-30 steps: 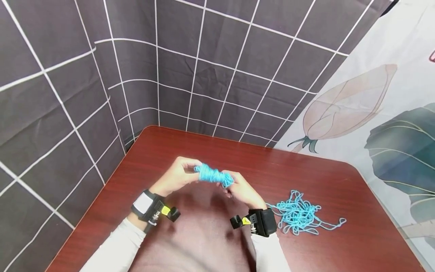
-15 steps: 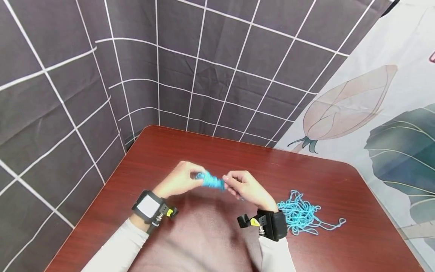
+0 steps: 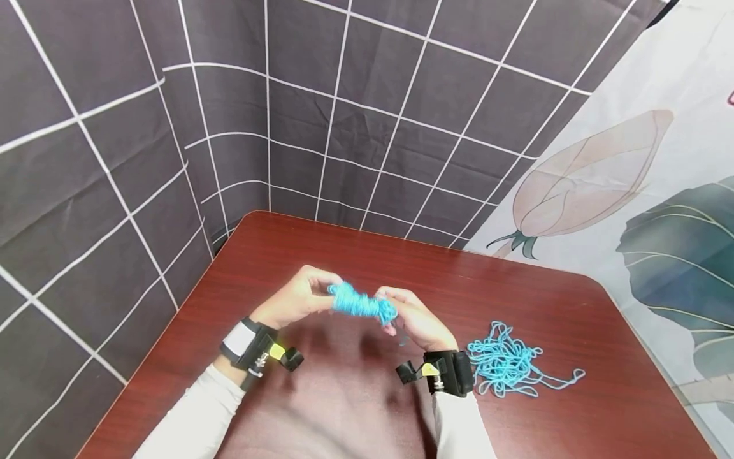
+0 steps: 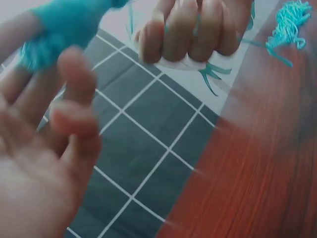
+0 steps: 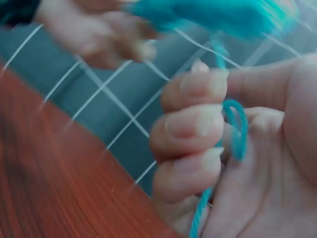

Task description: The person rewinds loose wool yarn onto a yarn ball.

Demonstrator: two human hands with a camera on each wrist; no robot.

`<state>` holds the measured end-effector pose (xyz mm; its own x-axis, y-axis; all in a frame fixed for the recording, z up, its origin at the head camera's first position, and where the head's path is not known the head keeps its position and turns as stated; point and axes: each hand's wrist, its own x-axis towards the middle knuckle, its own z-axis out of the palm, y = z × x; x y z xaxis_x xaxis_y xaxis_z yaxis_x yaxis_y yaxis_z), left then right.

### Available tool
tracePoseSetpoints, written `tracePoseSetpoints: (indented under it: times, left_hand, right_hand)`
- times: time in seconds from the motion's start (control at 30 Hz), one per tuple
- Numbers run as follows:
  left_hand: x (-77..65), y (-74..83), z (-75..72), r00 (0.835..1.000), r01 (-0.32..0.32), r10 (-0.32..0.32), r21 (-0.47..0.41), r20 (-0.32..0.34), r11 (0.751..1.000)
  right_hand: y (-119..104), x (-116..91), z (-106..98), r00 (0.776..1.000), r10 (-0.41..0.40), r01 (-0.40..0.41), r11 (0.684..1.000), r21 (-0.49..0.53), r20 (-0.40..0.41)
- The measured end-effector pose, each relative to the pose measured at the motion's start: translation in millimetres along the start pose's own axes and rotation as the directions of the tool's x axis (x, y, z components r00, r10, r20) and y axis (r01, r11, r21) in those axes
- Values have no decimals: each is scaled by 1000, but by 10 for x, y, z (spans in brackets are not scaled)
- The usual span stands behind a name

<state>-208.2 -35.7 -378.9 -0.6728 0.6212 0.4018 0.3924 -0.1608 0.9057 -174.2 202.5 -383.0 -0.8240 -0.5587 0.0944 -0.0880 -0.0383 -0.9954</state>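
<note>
A bundle of wound light-blue yarn (image 3: pixel 357 301) is held above the table. My left hand (image 3: pixel 295 296) pinches its left end between thumb and fingers. At the bundle's right end is my right hand (image 3: pixel 417 319), its fingers curled round a loose yarn strand (image 5: pixel 239 131). In the right wrist view that strand rises from the fist toward the blurred bundle (image 5: pixel 208 15). The left wrist view shows the bundle (image 4: pixel 69 25) across the left fingers, with the right hand's curled fingers (image 4: pixel 190 34) beside it.
A loose tangle of the same blue yarn (image 3: pixel 504 360) lies on the reddish-brown table (image 3: pixel 275 242), right of my right wrist. A dark gridded cloth (image 3: pixel 367 115) stands behind the table and along its left side. A pale printed cloth (image 3: pixel 602 242) hangs at the right.
My right hand moved right and in front of the bundle's end, then back left behind it. The bundle tilted and dipped, then rose slightly. The tangle on the table stayed put.
</note>
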Motion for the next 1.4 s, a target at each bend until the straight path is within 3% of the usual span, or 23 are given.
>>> tracePoseSetpoints:
  times: [0.13, 0.2, 0.27, 0.37, 0.43, 0.47, 0.53, 0.57, 0.6, 0.67, 0.73, 0.8, 0.87, 0.93, 0.97, 1.07, 1.1, 1.17, 1.2, 1.23, 1.3, 1.33, 1.4]
  left_hand:
    - [-5, 28, -16, 982, -52, 35, 84, 187, 995]
    - [-5, 27, -14, 976, -60, 17, 194, 216, 979]
    - [2, -3, -2, 982, -57, -4, 320, 186, 946]
    - [25, -43, 33, 1000, 2, 3, 503, -9, 864]
    - [39, -69, 52, 977, 77, 46, 544, -209, 835]
    - [42, -75, 58, 949, 118, 61, 529, -308, 840]
    - [38, -76, 57, 896, 147, 56, 414, -441, 898]
    - [32, -73, 52, 880, 136, 43, 338, -473, 931]
    - [25, -64, 47, 878, 116, 20, 252, -479, 961]
    - [8, -43, 31, 906, 73, -33, 80, -421, 994]
    - [-7, -32, 14, 955, 48, -50, -16, -292, 999]
    - [-10, -29, 2, 990, 38, -38, -7, -138, 999]
    - [-2, -28, 4, 1000, 16, -16, 110, -4, 994]
    - [15, -43, 20, 999, -8, -6, 279, 51, 960]
    - [27, -53, 33, 999, -12, -2, 367, 37, 930]
    - [56, -100, 63, 989, 46, 47, 592, -140, 804]
    - [63, -111, 70, 970, 89, 75, 625, -231, 775]
    - [71, -115, 73, 905, 160, 142, 628, -402, 761]
    - [73, -113, 70, 868, 181, 160, 600, -470, 779]
    - [74, -101, 65, 839, 182, 159, 544, -521, 819]
    - [69, -67, 58, 813, 147, 101, 371, -573, 917]
    - [63, -51, 53, 820, 117, 60, 270, -569, 956]
    - [51, -19, 47, 866, 69, -20, 80, -499, 994]
  right_hand:
    - [32, -44, -116, 994, -30, 18, 994, 109, 107]
    - [-27, -49, -78, 996, 1, -4, 999, 37, 88]
    - [-109, -36, 12, 999, 30, -26, 994, -103, 32]
    - [-221, 7, 198, 997, 53, -69, 929, -364, -54]
    - [-250, 40, 304, 997, 46, -69, 887, -457, -61]
    - [-246, 56, 345, 997, 45, -68, 876, -477, -60]
    - [-209, 82, 389, 997, 55, -70, 883, -464, -45]
    - [-170, 94, 386, 998, 57, -65, 897, -438, -32]
    - [-124, 104, 371, 998, 61, -64, 915, -398, -19]
    - [-25, 117, 307, 998, 68, -63, 957, -283, 6]
    - [42, 111, 218, 998, 68, -67, 991, -117, 6]
    - [64, 86, 127, 997, 66, -65, 998, 8, -39]
    - [24, 51, 67, 994, 61, -57, 997, 54, -86]
    - [-53, 24, 57, 990, 63, -62, 998, 16, -124]
    - [-95, 18, 72, 989, 64, -69, 997, -31, -134]
    - [-216, 25, 188, 989, 61, -87, 977, -193, -134]
    - [-240, 35, 238, 989, 60, -91, 967, -237, -134]
    - [-257, 61, 336, 991, 54, -88, 950, -300, -119]
    - [-246, 77, 375, 993, 50, -81, 945, -317, -105]
    - [-223, 92, 406, 995, 48, -73, 946, -317, -86]
    - [-152, 120, 432, 998, 51, -62, 959, -275, -46]
    - [-106, 131, 426, 998, 55, -59, 971, -230, -25]
    - [-9, 141, 372, 999, 51, -50, 993, -109, 0]
